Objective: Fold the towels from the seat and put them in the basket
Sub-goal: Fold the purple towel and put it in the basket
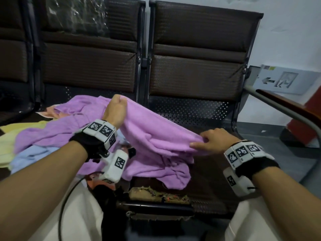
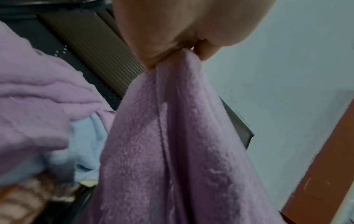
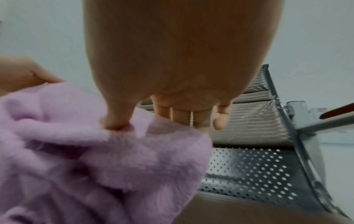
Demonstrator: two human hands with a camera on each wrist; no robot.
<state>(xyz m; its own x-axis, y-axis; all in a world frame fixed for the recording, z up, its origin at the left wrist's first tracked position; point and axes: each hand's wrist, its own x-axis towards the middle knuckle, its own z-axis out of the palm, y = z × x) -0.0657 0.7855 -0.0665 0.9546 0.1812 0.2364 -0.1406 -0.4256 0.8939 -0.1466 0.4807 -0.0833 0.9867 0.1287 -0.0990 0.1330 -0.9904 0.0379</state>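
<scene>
A purple towel [image 1: 156,136] hangs stretched between my two hands above the dark bench seat. My left hand [image 1: 116,106] is raised and pinches one top corner in a closed fist; the left wrist view shows the purple towel [image 2: 172,136] dropping from that left hand [image 2: 182,50]. Lower and to the right, my right hand [image 1: 208,140] pinches the towel's other edge between thumb and fingers, as the right wrist view shows with the right hand [image 3: 118,124] on the cloth [image 3: 95,151]. More towels lie heaped at left: purple [image 1: 52,131], light blue [image 1: 31,155], yellow [image 1: 10,136]. No basket is in view.
Dark padded bench backs [image 1: 199,49] rise behind the seats. The right seat's perforated metal [image 1: 191,108] shows beyond the towel. A grey rail with a brown armrest [image 1: 286,105] runs at right. A frayed patterned cloth [image 1: 156,193] hangs at the seat's front edge.
</scene>
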